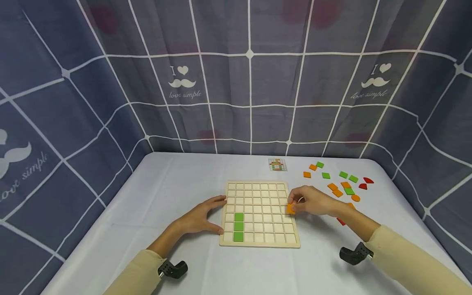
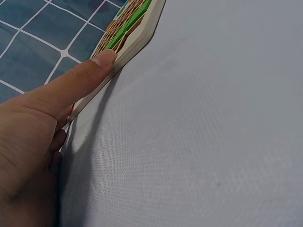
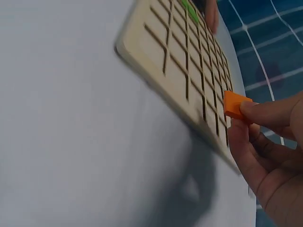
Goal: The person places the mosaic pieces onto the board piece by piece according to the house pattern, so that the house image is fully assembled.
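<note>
White tablecloth [image 1: 173, 184] under board [image 1: 264, 217] (curtain [image 1: 228, 82] behind).

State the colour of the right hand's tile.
Orange; the tile shows best in the right wrist view.

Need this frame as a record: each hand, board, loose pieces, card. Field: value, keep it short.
left hand: touches the left edge of the board
right hand: pinches an orange tile by the board's right edge
board: pale grid; three green tiles in its second column from left, bottom rows
loose pieces: orange, green, red; on the white cloth, right of the board
card: small, coloured grid pattern; beyond the board
</note>
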`<state>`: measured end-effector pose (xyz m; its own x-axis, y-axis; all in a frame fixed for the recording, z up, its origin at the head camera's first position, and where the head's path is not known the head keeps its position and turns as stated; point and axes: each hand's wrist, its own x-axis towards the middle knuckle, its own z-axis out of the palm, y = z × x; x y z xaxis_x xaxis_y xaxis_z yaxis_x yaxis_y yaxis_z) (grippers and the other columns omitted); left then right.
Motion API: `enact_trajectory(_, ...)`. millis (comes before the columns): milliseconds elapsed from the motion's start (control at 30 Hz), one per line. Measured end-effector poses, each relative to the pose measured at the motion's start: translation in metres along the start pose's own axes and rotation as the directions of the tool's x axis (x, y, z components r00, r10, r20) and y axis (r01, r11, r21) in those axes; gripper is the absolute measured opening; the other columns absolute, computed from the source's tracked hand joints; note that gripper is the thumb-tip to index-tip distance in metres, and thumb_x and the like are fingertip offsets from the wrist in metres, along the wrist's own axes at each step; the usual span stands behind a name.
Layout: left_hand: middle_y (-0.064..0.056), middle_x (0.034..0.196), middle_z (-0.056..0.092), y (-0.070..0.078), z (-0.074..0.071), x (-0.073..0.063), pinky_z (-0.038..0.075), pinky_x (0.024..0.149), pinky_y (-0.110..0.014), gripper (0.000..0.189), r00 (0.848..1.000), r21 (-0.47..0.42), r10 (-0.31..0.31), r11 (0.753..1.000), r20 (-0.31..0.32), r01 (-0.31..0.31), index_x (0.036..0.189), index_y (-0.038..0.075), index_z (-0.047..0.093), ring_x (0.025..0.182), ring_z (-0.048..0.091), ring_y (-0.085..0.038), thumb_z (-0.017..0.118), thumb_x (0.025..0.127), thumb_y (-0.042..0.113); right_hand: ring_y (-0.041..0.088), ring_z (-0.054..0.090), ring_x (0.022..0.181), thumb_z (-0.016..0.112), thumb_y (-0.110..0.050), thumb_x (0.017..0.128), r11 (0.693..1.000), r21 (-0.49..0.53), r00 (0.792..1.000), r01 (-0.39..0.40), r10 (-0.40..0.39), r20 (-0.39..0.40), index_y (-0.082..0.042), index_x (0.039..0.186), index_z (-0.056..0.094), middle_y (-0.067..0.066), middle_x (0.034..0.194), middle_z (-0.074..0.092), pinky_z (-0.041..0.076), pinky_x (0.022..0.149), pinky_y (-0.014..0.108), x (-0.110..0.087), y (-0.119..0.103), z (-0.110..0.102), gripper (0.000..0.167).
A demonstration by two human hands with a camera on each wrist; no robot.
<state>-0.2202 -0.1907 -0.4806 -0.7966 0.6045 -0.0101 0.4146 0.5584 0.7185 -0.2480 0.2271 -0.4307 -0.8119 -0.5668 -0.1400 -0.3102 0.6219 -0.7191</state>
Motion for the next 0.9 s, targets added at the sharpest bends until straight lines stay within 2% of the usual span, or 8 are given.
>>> enact_trajectory(100,-0.008,0.167,0.029,0.001,0.0,0.0,0.019,0.122,-0.056,0.101,1.0,-0.005,-0.003,1.0,-0.002,0.003,0.158,0.005,0.041,0.154,0.021,-0.034,0.092,0.078,0.04,0.023,0.06,0.088,0.075,-0.003,0.093,0.999,0.029,0.999,0.019,-0.02,0.029,-0.01,0.094,0.068,0.0,0.089,0.066,0.053,0.073,0.03,0.001,-0.009,0.01,0.01)
enact_trajectory(333,-0.007,0.167,0.029,-0.002,0.001,0.0,0.019,0.122,-0.056,0.101,1.0,-0.015,-0.003,1.0,-0.001,0.003,0.158,0.005,0.041,0.154,0.021,-0.034,0.092,0.078,0.04,0.019,0.066,0.08,0.075,-0.002,0.092,0.995,0.093,0.999,0.043,-0.046,0.028,-0.011,0.094,0.071,0.0,0.084,0.066,0.055,0.072,0.029,0.004,-0.024,0.035,0.01)
enact_trajectory(467,-0.007,0.167,0.029,-0.003,0.001,0.0,0.019,0.122,-0.056,0.101,1.0,-0.018,-0.003,1.0,0.0,0.003,0.158,0.005,0.042,0.154,0.02,-0.034,0.092,0.078,0.04,0.016,0.067,0.077,0.077,-0.003,0.091,0.99,0.087,0.993,0.11,-0.112,0.022,-0.013,0.092,0.073,-0.003,0.081,0.067,0.055,0.075,0.028,0.009,-0.035,0.055,0.012)
enact_trajectory(667,-0.008,0.167,0.03,-0.002,0.001,0.0,0.018,0.122,-0.057,0.099,1.0,-0.019,0.002,1.0,0.0,-0.002,0.157,0.005,0.043,0.154,0.021,-0.035,0.092,0.078,0.039,0.009,0.064,0.073,0.08,-0.001,0.088,0.975,0.103,0.979,0.195,-0.199,0.032,-0.015,0.09,0.074,-0.008,0.076,0.068,0.054,0.07,0.025,0.017,-0.049,0.087,0.015)
enact_trajectory(800,-0.007,0.167,0.03,-0.001,0.001,0.0,0.018,0.122,-0.057,0.098,1.0,-0.015,-0.001,1.0,-0.001,0.001,0.157,0.005,0.044,0.153,0.021,-0.035,0.092,0.078,0.039,0.006,0.063,0.071,0.08,0.0,0.088,0.963,0.112,0.969,0.245,-0.247,0.009,-0.014,0.089,0.075,-0.008,0.075,0.069,0.055,0.07,0.024,0.023,-0.058,0.1,0.015)
enact_trajectory(900,-0.007,0.167,0.03,-0.001,0.001,0.0,0.019,0.121,-0.057,0.097,1.0,-0.014,-0.006,1.0,-0.002,0.006,0.157,0.006,0.044,0.153,0.022,-0.034,0.092,0.078,0.039,0.004,0.06,0.069,0.08,-0.001,0.088,0.961,0.062,0.963,0.27,-0.269,-0.024,-0.015,0.087,0.075,-0.011,0.074,0.068,0.053,0.067,0.023,0.027,-0.063,0.106,0.015)
